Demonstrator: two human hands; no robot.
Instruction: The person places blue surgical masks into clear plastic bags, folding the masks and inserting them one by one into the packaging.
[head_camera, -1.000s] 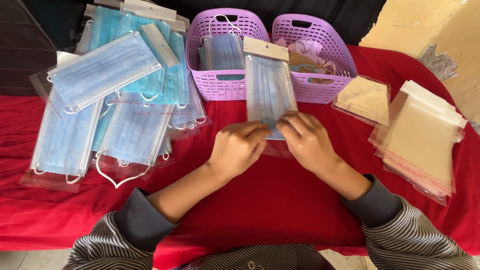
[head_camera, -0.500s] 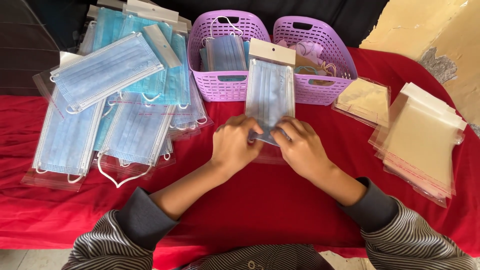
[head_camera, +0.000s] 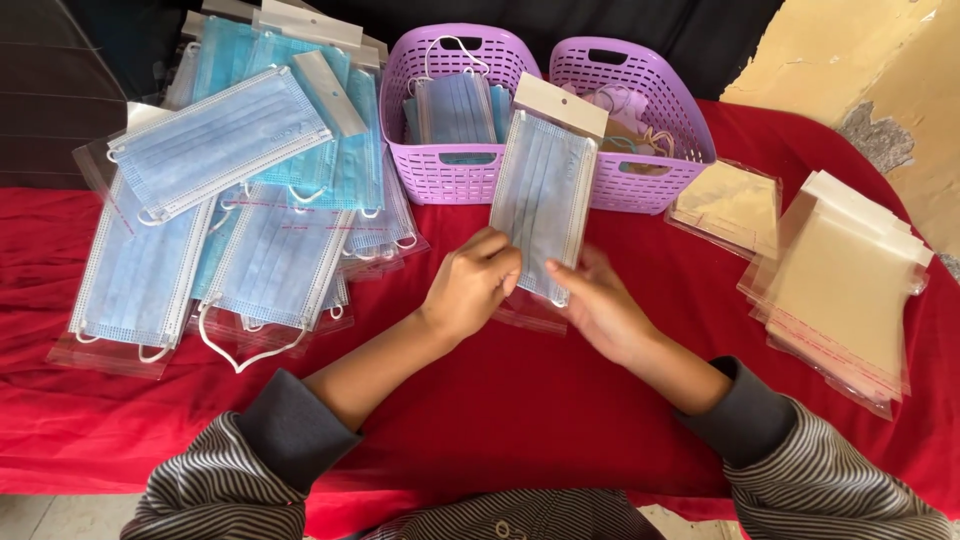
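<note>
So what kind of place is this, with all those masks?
Probably a small home packing table, not a factory. A red cloth-covered table holds a pile of bagged blue pleated face masks, two purple plastic baskets and a stack of empty clear sleeves. Both hands, left hand and right hand, hold one bagged mask.

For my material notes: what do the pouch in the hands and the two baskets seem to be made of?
Pouch: seemingly thin clear glossy plastic film, since the blue mask shows through; its white top looks like card. Baskets: apparently moulded purple plastic, smooth, with slotted walls.
</note>
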